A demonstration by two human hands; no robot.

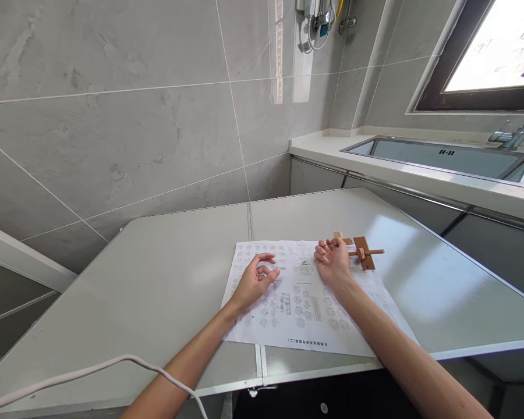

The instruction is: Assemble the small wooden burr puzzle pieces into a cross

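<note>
My left hand (257, 280) hovers over or rests on the left part of a printed sheet (288, 334), its fingers loosely bent and apart, with nothing in them. My right hand (333, 262) lies palm up near the sheet's far right, fingers gently curled, and no held thing shows in the palm. Right beside its thumb is a small light wooden piece (338, 235); whether they touch I cannot tell. A brown wooden board with a dowel through it (364, 254) sits just to the right, at the sheet's edge. Small drawings cover the sheet, its heading upside down.
The sheet lies on a pale folding table (170, 291) with a metal seam. A white cable (126, 357) crosses the lower left over my forearm. Grey tiled wall (148, 139) rises behind. To the right stand a counter with a sink (436, 154) and a faucet (513, 138).
</note>
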